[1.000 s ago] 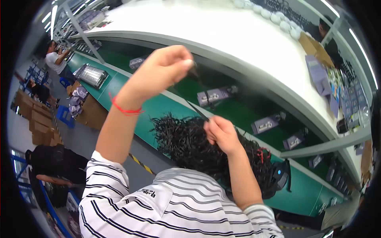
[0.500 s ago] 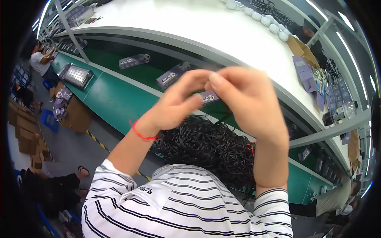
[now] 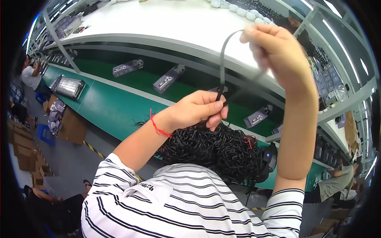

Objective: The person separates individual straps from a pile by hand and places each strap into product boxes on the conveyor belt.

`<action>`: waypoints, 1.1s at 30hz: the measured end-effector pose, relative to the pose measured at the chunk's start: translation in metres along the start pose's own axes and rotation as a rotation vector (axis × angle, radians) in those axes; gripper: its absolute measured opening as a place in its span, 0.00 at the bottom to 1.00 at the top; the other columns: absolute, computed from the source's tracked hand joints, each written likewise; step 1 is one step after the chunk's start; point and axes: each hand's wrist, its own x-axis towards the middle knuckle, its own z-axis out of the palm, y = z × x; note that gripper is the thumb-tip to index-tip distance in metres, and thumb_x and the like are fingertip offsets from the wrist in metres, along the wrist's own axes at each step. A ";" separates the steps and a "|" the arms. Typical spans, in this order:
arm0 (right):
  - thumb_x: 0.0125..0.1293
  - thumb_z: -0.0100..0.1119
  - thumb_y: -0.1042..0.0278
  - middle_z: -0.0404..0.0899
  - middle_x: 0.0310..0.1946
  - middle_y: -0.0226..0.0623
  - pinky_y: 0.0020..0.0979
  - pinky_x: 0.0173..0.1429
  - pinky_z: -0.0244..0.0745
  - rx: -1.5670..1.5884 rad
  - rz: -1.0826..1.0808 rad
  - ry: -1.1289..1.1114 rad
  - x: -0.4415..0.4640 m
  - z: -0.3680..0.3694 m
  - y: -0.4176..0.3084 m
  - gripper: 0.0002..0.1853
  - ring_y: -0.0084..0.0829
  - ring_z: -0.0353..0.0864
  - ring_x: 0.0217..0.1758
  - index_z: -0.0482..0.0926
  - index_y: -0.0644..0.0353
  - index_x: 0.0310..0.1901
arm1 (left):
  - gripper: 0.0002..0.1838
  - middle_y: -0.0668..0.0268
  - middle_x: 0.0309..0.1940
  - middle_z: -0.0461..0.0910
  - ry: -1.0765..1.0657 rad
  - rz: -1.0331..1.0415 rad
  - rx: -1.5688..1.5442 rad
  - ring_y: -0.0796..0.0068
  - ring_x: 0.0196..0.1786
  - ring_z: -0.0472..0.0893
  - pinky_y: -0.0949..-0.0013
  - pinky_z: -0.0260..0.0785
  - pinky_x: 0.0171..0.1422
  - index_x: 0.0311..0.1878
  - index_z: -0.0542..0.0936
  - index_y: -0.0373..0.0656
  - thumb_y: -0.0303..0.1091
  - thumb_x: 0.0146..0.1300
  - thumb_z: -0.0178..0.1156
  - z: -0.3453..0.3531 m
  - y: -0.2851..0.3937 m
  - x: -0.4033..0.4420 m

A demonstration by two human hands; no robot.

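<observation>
A thin black strap (image 3: 223,59) runs in a curve between my two hands. My left hand (image 3: 200,110), with a red string at its wrist, pinches the strap's lower part between thumb and fingers. Higher up on the right, my right hand (image 3: 276,49) holds the strap's upper end at its fingertips; its other fingers are blurred. Below both hands, against my striped shirt, lies a large tangled pile of black straps (image 3: 206,148) with a bit of red string on it.
Purple boxes (image 3: 168,79) lie on the green conveyor (image 3: 107,109) under a white shelf (image 3: 158,20). A wrapped silver pack (image 3: 68,86) sits at the left. Cartons (image 3: 71,127) stand on the floor. Other people are at the far left, lower left and right.
My hands, close together half a second ago, have moved apart, the right one up and right, the left one lower. The strap now shows between them. The view has shifted slightly.
</observation>
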 end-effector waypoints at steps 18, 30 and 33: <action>0.75 0.60 0.63 0.82 0.31 0.31 0.22 0.37 0.72 0.833 -0.003 -0.170 -0.107 0.125 0.234 0.17 0.20 0.77 0.30 0.78 0.70 0.53 | 0.16 0.63 0.30 0.80 0.804 0.601 0.368 0.70 0.31 0.82 0.67 0.79 0.40 0.43 0.74 0.39 0.41 0.82 0.46 -0.022 0.069 -0.016; 0.67 0.66 0.73 0.80 0.26 0.31 0.24 0.31 0.67 0.175 -0.175 -0.053 -0.084 0.132 0.166 0.07 0.19 0.74 0.26 0.84 0.69 0.41 | 0.08 0.70 0.28 0.70 0.476 0.133 -0.163 0.79 0.34 0.70 0.74 0.65 0.41 0.45 0.74 0.42 0.36 0.77 0.55 -0.039 -0.029 -0.089; 0.68 0.65 0.73 0.80 0.25 0.31 0.24 0.31 0.67 0.130 -0.171 -0.079 -0.081 0.136 0.163 0.07 0.19 0.73 0.26 0.84 0.69 0.40 | 0.08 0.70 0.31 0.71 0.338 -0.026 0.126 0.78 0.35 0.69 0.72 0.64 0.41 0.46 0.76 0.40 0.34 0.74 0.60 -0.044 -0.036 -0.100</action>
